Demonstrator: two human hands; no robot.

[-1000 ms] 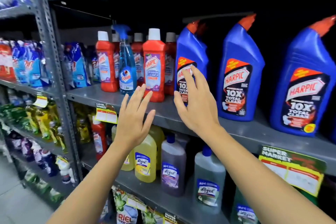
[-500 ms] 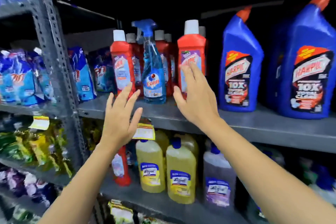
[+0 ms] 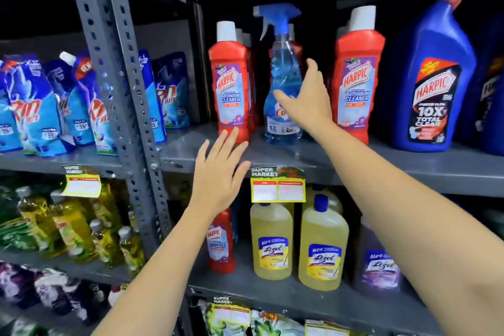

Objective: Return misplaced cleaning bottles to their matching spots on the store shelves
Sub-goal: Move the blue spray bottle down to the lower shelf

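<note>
A clear blue spray bottle point(image 3: 282, 73) with a blue trigger stands on the middle shelf point(image 3: 354, 161) between red Harpic bathroom cleaner bottles point(image 3: 231, 84). My right hand point(image 3: 305, 101) is open, fingers spread, right in front of the spray bottle's lower half; I cannot tell whether it touches. My left hand point(image 3: 218, 172) is open at the shelf's front edge, below the left red bottle. A lone red Harpic bottle point(image 3: 221, 240) stands on the lower shelf beside yellow Lizol bottles point(image 3: 272, 240).
Large blue Harpic toilet cleaner bottles point(image 3: 433, 84) fill the shelf to the right. Blue detergent pouches point(image 3: 41, 106) sit left of the grey perforated upright point(image 3: 120, 95). Price tags point(image 3: 276, 185) hang on the shelf edge. A purple Lizol bottle point(image 3: 379, 264) stands lower right.
The view has shifted left and closer. My right hand moved from the blue Harpic bottle past the red one to the spray bottle. My left hand stayed open below the shelf edge.
</note>
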